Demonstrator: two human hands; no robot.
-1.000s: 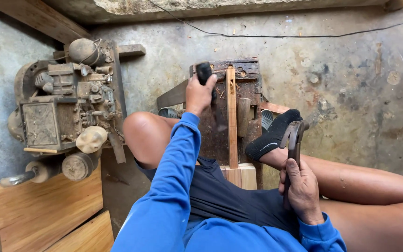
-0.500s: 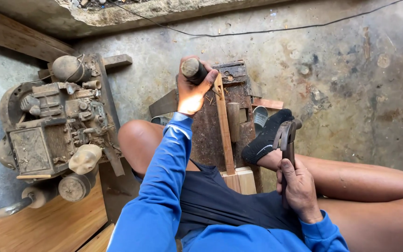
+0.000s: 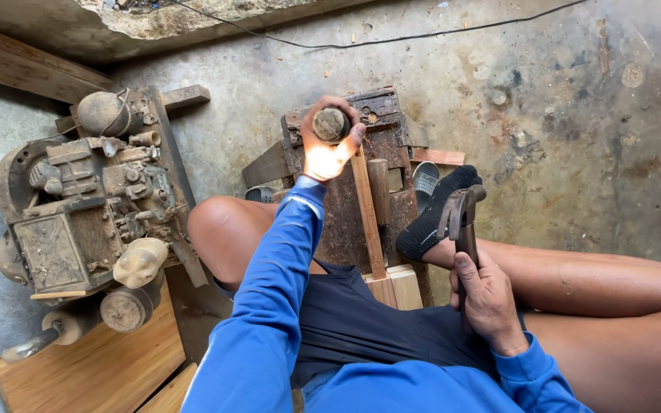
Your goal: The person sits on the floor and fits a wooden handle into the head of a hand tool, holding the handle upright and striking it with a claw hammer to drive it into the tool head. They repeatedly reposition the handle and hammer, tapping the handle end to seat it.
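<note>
My left hand (image 3: pixel 328 150) is stretched forward and grips a round dark wooden knob (image 3: pixel 331 124), held just above the far end of a worn wooden work block (image 3: pixel 346 206). A long light wooden strip (image 3: pixel 367 214) lies lengthwise on that block, next to a short round peg (image 3: pixel 379 180). My right hand (image 3: pixel 488 298) rests on my right thigh and holds a dark metal claw hammer (image 3: pixel 460 218) by its handle, head pointing away from me. A black-socked foot (image 3: pixel 434 213) lies beside the hammer head.
An old dusty engine (image 3: pixel 86 206) stands on the left, over light wooden boards (image 3: pixel 93 371). Pale wood blocks (image 3: pixel 396 287) sit at the near end of the work block. A sandal (image 3: pixel 425 178) lies beyond the foot. Concrete floor and wall surround everything; a cable (image 3: pixel 422 36) runs along the wall.
My left hand has lifted the round knob off the block and turned it toward me. The view has tilted slightly; the right hand with the hammer stays on the thigh.
</note>
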